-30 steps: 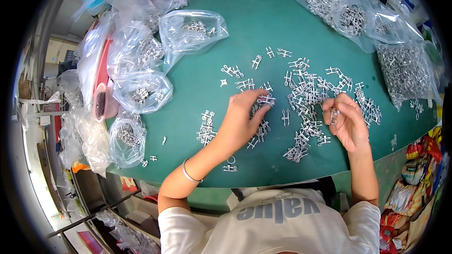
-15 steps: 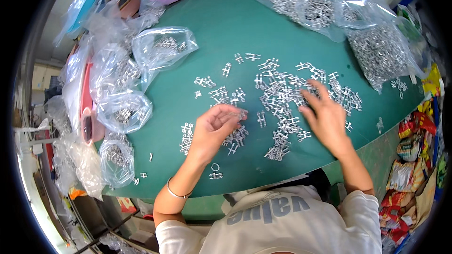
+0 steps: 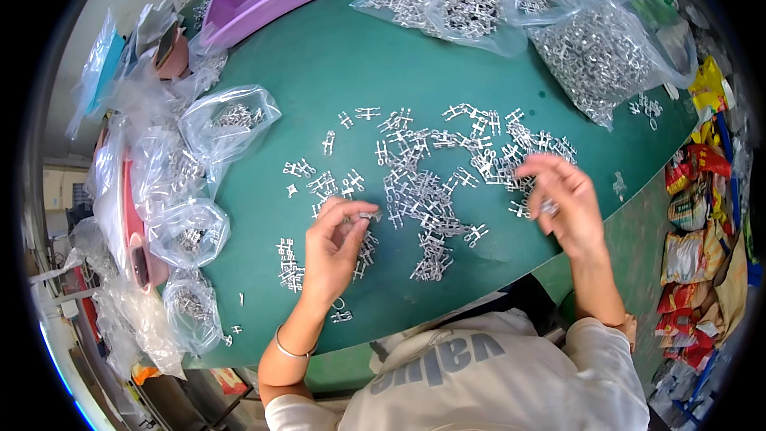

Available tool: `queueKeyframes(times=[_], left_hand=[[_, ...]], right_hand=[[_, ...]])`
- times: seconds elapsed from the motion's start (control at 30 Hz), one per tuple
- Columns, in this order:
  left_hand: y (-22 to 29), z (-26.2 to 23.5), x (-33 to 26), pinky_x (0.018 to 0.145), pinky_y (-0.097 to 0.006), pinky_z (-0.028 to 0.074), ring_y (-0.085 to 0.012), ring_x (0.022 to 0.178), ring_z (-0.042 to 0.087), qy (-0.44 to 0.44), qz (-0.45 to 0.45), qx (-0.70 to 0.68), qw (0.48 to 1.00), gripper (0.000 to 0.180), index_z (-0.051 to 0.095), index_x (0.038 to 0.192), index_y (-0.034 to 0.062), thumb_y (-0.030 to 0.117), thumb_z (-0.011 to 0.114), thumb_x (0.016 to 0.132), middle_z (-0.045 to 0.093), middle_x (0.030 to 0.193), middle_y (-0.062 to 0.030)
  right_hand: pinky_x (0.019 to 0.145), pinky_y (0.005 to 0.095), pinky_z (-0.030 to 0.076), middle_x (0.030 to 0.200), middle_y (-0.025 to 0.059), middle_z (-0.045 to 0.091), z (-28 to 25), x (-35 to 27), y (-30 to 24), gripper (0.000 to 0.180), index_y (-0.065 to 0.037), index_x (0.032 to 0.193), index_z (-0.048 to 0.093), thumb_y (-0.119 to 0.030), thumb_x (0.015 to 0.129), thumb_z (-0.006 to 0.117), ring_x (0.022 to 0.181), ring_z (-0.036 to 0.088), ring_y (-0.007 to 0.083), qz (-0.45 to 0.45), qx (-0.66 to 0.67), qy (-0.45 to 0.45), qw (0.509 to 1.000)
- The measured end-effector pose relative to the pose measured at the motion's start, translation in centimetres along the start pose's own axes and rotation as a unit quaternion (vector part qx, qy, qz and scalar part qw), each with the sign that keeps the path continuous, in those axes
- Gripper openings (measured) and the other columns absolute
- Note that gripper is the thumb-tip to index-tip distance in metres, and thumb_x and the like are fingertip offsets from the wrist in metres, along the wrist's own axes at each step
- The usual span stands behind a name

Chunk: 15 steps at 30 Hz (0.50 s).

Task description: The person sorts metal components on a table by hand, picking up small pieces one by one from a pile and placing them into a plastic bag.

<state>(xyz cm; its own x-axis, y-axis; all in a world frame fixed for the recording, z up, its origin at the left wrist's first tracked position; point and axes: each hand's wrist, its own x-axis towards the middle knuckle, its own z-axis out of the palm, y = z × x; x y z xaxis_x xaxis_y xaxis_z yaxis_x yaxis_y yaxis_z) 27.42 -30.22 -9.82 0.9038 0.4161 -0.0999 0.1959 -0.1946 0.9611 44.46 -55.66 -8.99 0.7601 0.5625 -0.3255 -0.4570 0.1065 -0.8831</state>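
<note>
My left hand point(image 3: 331, 247) is closed in a pinch on a small silver metal piece point(image 3: 367, 215). It hovers over a small group of similar pieces near the table's middle, partly hiding them. My right hand point(image 3: 568, 206) is over the right side of the main spread of silver metal pieces point(image 3: 423, 199), its fingers curved and apart, slightly blurred. Another silvery piece shows in the gap between its thumb and fingers; whether they touch it I cannot tell. A separate small cluster point(image 3: 289, 265) lies left of my left hand.
The green table point(image 3: 319, 72) has a curved near edge. Clear plastic bags of metal pieces stand along the left side, one here point(image 3: 239, 116), and at the far right, such as this full bag point(image 3: 594, 64). A purple tray point(image 3: 263, 0) sits at the far left.
The view has shifted, so the table things appear further left. My right hand has moved from the middle of the spread to its right side. My left hand keeps its pinch.
</note>
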Motion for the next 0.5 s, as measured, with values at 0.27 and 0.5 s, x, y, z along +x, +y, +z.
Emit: queueKeyframes(times=[0.27, 0.5], left_hand=[[1.3, 1.2, 0.7, 0.067, -0.020, 0.043, -0.0088, 0.074, 0.052, 0.073, 0.134, 0.184, 0.971, 0.013, 0.060, 0.094, -0.0002, -0.006, 0.056, 0.084, 0.055, 0.086, -0.0020], [1.5, 2.9, 0.9, 0.062, -0.022, 0.045, -0.0091, 0.068, 0.055, -0.005, -0.047, 0.011, 0.999, 0.016, 0.053, 0.104, -0.0024, -0.001, 0.053, 0.088, 0.059, 0.078, -0.0033]], right_hand=[[0.048, 0.0197, 0.036, 0.078, 0.0033, 0.053, -4.4, 1.2, -0.3, 0.019, 0.000, 0.102, 0.060, -0.011, 0.086, 0.060, 0.052, 0.043, 0.0081, -0.152, -0.183, 0.230, 0.944], [0.062, 0.0373, 0.045, 0.081, 0.0077, 0.051, -1.3, 4.8, -0.9, 0.024, -0.005, 0.092, 0.062, -0.014, 0.071, 0.071, 0.076, 0.054, 0.0250, -0.322, -0.652, 0.102, 0.679]])
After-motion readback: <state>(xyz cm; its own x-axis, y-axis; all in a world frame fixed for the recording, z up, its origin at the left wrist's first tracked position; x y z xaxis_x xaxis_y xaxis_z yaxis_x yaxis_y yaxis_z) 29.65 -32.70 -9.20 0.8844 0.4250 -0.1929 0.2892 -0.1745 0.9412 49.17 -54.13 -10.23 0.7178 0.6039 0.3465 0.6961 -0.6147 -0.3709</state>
